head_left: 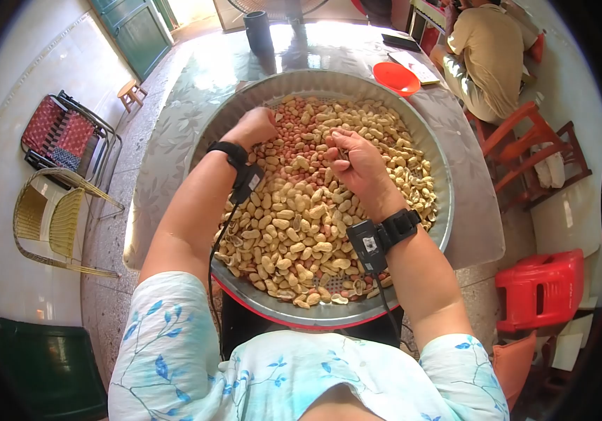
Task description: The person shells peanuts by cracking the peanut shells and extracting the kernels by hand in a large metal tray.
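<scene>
A wide round metal tray (440,175) holds unshelled peanuts (297,224), with red-skinned shelled kernels (297,133) mostly toward its upper middle. My left hand (257,126) is over the upper left of the tray beside the kernels, its fingers bent down and mostly hidden. My right hand (357,160) is above the peanuts right of centre, palm partly up, with fingers curled and thumb pressed to the index finger around something small that I cannot make out. Each wrist wears a black strap with a small box and cable.
The tray rests on a patterned table (164,168). Beyond it stand a dark cup (259,34), a red plate (396,78) and a notebook (416,67). A person (486,56) sits at the upper right. Chairs stand on both sides, with a red stool (540,288) at right.
</scene>
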Action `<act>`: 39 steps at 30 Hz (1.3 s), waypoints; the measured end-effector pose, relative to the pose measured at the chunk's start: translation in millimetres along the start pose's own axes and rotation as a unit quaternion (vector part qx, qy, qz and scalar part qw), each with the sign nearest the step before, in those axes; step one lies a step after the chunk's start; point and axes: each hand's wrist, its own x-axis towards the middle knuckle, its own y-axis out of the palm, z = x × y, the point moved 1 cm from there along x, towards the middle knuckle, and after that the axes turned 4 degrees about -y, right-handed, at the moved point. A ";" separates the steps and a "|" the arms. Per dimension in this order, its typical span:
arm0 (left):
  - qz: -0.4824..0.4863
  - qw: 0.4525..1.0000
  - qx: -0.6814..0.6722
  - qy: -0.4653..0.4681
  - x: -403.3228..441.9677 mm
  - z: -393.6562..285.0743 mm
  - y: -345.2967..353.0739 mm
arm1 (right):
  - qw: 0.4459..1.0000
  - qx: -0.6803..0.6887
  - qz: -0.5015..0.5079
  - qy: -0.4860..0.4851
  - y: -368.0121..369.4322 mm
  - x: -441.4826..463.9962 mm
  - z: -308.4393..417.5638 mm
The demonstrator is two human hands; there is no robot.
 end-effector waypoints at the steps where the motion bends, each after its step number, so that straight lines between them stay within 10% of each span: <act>1: 0.000 1.000 0.000 0.000 2.1 -2.3 1.6 | 0.999 -0.032 0.006 0.001 -1.6 0.2 0.0; 9: 0.131 0.965 -0.217 -0.061 -12.5 -12.1 -28.3 | 0.997 -0.064 0.032 0.015 -1.4 0.6 -1.7; 11: 0.135 0.845 -0.517 0.008 -38.2 -33.9 -29.6 | 0.995 -0.096 0.016 0.005 5.0 -3.9 -2.1; 14: 0.188 0.759 -0.620 0.065 -60.3 -51.0 -17.7 | 0.990 -0.088 0.102 0.036 6.2 -4.7 -5.8; 25: 0.094 0.789 -0.603 0.070 -84.6 -58.3 16.7 | 0.984 -0.138 0.101 -0.056 7.6 -6.5 -10.2; 32: 0.167 0.615 -0.767 0.073 -77.2 -45.6 24.7 | 0.995 -0.015 0.094 -0.027 0.2 -0.9 -9.4; 39: 0.176 0.567 -0.803 0.056 -74.3 -42.8 31.7 | 0.980 -0.163 0.055 -0.099 8.0 -7.2 -12.5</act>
